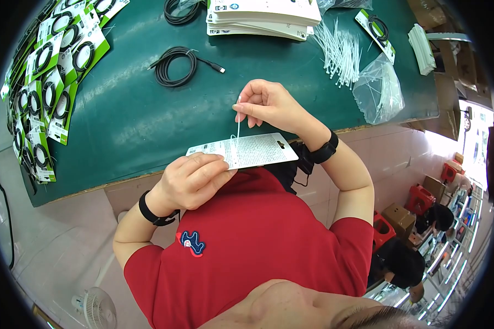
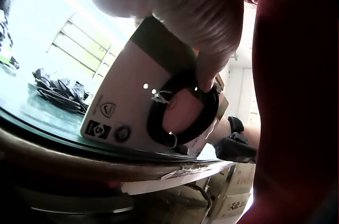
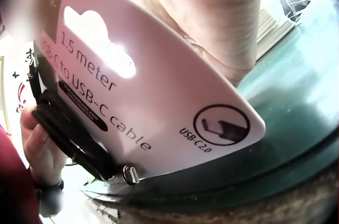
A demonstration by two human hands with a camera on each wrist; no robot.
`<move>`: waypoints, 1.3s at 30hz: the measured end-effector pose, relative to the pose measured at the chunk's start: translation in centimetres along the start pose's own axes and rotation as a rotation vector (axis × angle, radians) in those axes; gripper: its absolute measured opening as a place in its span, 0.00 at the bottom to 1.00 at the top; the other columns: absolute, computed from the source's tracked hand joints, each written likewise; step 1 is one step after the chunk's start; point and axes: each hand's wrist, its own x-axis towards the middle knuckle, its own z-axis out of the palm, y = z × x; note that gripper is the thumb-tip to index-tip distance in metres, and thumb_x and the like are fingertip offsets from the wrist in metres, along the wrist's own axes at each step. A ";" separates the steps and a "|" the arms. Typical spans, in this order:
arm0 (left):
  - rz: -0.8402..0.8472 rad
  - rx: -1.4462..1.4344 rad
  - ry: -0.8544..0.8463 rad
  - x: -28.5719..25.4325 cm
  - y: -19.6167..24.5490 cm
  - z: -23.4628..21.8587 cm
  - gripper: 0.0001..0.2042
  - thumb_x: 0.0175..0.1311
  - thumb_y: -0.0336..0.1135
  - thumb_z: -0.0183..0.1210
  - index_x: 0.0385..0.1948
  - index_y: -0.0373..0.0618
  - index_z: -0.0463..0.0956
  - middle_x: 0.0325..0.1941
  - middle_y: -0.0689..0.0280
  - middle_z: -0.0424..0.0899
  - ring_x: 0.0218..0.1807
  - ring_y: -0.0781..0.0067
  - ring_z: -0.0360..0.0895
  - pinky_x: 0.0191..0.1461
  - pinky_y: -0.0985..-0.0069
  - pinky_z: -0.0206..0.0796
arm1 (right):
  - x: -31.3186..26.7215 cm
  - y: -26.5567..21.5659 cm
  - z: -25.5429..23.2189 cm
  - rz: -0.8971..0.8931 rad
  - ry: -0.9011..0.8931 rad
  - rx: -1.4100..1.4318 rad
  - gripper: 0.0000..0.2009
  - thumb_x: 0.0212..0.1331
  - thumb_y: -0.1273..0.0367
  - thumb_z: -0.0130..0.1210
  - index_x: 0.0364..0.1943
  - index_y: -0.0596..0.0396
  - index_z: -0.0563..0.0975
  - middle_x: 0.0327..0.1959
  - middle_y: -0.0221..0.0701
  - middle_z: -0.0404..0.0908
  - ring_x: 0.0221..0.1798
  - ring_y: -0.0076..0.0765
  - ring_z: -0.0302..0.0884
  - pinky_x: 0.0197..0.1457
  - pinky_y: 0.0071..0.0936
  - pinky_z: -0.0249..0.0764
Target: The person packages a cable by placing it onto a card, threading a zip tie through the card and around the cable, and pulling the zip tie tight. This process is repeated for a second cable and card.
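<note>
At the head view's centre, the left grip (image 1: 196,178) pinches the printed card (image 1: 252,152) by its lower-left edge; the right grip (image 1: 268,104) pinches a white tie (image 1: 238,122) above. The card should be light, stiff and smooth; holding its edges would spare the coiled cable (image 2: 155,120).

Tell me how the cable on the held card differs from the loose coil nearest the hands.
The card cable sits against the held card, while the loose coil lies directly on the table. The card cable is tilted with its card; the loose coil lies flat. Both are dark cables wound into rings.
</note>
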 end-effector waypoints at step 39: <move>0.018 -0.042 -0.048 0.9 -0.8 -0.2 0.06 0.49 0.26 0.67 0.30 0.43 0.82 0.45 0.63 0.89 0.37 0.68 0.85 0.30 0.78 0.72 | -0.8 -0.2 1.5 0.258 -0.208 0.259 0.11 0.67 0.66 0.62 0.41 0.57 0.74 0.30 0.33 0.86 0.19 0.15 0.70 0.21 0.14 0.63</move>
